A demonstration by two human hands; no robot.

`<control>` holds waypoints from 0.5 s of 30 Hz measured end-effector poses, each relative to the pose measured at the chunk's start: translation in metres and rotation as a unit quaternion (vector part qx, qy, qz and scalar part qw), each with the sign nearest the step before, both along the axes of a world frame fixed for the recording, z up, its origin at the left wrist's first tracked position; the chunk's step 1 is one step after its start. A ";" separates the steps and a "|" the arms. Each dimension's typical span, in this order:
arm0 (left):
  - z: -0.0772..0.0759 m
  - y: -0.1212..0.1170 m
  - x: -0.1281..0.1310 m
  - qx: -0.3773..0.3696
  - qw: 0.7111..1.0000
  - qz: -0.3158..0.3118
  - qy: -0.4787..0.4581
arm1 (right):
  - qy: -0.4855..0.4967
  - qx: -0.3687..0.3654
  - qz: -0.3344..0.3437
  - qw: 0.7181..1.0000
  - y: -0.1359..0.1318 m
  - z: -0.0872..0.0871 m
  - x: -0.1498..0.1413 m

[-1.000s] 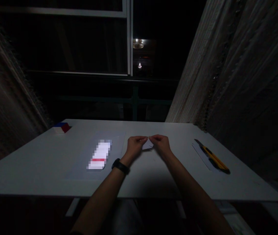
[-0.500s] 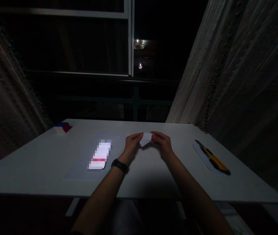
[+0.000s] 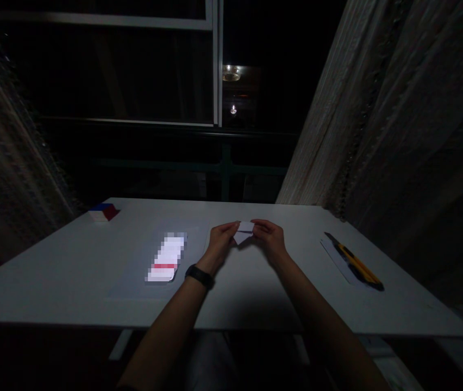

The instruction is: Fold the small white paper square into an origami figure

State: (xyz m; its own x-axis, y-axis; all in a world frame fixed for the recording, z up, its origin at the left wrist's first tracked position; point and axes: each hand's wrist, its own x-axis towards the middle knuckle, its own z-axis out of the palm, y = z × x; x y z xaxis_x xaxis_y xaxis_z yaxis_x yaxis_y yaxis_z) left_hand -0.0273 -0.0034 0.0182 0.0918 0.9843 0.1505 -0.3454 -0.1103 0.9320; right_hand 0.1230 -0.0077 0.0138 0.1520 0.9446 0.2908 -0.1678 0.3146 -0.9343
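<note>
A small folded piece of white paper [image 3: 244, 232] is held between my two hands over the middle of the table. My left hand [image 3: 221, 239], with a dark band on its wrist, pinches the paper's left side. On the opposite side, the fingers of my right hand [image 3: 270, 234] are closed on its right edge. A crease runs across the paper, and its lower part narrows to a point. My fingers cover both side edges.
A phone with a lit, blurred screen [image 3: 167, 258] lies on a pale sheet [image 3: 127, 288] to the left. At the right, a yellow and black utility knife [image 3: 357, 263] rests on white paper [image 3: 335, 259]. A blue, red and white block [image 3: 103, 212] sits at the table's [image 3: 52, 282] far left.
The paper has turned slightly in my fingers, and its crease now looks more level. Both hands have stayed almost in place.
</note>
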 end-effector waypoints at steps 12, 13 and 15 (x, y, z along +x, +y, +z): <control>0.004 -0.005 0.002 0.041 0.993 -0.021 0.108 | -0.018 0.015 -0.078 0.997 0.004 -0.004 -0.002; 0.004 -0.005 0.002 0.041 0.993 -0.014 0.109 | -0.016 0.018 -0.078 0.997 0.004 -0.004 -0.002; 0.004 -0.004 0.002 0.041 0.994 -0.005 0.102 | -0.009 0.022 -0.071 0.997 0.004 -0.002 -0.002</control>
State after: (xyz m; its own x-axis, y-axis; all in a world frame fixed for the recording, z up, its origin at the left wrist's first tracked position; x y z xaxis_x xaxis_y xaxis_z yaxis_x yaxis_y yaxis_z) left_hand -0.0255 -0.0070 0.0218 0.1384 0.9684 0.2077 -0.1509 -0.1866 0.9708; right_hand 0.1205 -0.0041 0.0114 0.2784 0.9001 0.3351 -0.1019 0.3746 -0.9216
